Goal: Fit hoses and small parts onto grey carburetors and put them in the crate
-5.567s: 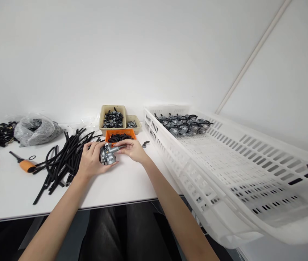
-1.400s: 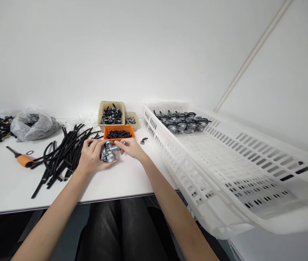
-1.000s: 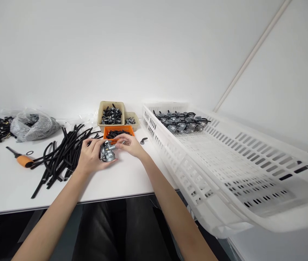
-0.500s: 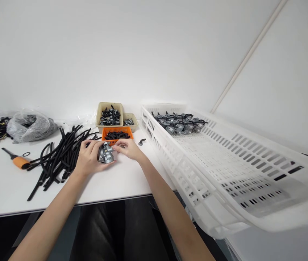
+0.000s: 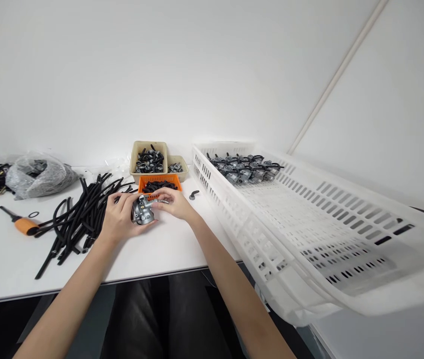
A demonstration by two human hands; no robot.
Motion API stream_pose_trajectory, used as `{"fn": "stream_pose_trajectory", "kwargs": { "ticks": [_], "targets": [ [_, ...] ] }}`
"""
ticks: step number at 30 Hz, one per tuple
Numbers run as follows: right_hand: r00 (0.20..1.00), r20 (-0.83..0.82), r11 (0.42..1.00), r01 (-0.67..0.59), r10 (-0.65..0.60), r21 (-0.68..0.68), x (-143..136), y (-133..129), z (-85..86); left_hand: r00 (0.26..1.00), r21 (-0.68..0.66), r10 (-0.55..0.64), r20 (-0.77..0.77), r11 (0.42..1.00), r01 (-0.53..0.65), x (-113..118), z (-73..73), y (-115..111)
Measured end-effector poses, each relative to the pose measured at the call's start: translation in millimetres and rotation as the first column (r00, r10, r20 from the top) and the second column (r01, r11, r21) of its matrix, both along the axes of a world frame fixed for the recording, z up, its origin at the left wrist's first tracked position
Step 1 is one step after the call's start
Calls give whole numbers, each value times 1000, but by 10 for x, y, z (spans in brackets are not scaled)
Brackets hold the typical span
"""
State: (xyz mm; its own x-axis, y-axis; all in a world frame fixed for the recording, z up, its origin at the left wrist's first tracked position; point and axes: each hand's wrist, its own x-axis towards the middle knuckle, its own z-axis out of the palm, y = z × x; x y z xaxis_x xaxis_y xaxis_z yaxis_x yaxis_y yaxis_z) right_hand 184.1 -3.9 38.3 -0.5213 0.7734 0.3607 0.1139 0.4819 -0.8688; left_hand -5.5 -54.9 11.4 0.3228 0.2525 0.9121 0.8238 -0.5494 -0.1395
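A silver metal carburetor (image 5: 143,211) is gripped in my left hand (image 5: 119,217), with the fingers over its top and the thumb beneath, just above the table. At its right side the thumb and forefinger of my right hand (image 5: 176,203) are pinched together. A small greyish end shows between those fingertips, but its kind is too small to make out. Just behind the hands stands an orange basket (image 5: 141,186) of short black rubber pieces. One dark curved piece with a round end (image 5: 194,195) lies on the table right of my right hand.
Black hoses (image 5: 88,212), an orange-handled tool (image 5: 26,226) and a black ring (image 5: 33,214) lie left. A plastic bag (image 5: 42,182) sits behind them. Two beige bins (image 5: 133,164) of small parts stand at the wall. Right, a white crate (image 5: 272,234) holds several carburetors (image 5: 245,172).
The view has shifted slightly. My left hand keeps hold of the carburetor, turned a little. My right fingers stay at its side, and a small greyish end now shows between them.
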Motion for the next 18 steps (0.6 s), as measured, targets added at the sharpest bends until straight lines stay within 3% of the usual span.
{"fn": "stream_pose_trajectory", "kwargs": {
  "ticks": [18],
  "targets": [
    [994,90,992,59,-69,109,-6,-19,-15,1000,-40,-10,16,999,10,6,-29,7]
  ]
}}
